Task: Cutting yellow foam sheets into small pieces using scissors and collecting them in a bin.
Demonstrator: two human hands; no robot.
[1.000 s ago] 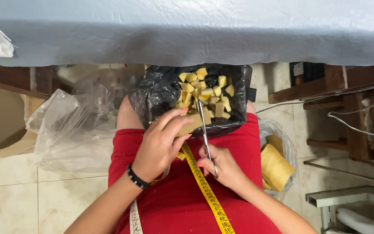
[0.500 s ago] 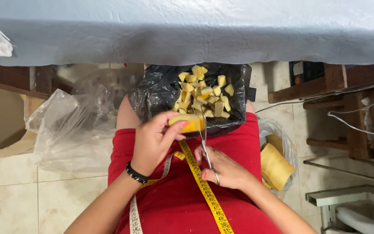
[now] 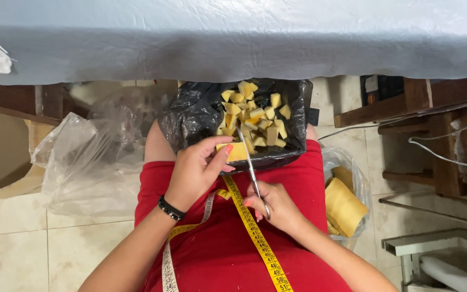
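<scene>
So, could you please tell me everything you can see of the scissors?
The scissors are slim, of bright silvery metal. The right hand grips their handles low over the red lap, so the loops are mostly hidden. The blades point up and away over the black bag of yellow pieces, their tips among the pieces. They lie beside the yellow piece that the left hand holds. Whether the blades are parted cannot be told.

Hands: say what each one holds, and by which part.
Left hand pinches a yellow piece by its near end. Right hand holds scissors by the handles.
</scene>
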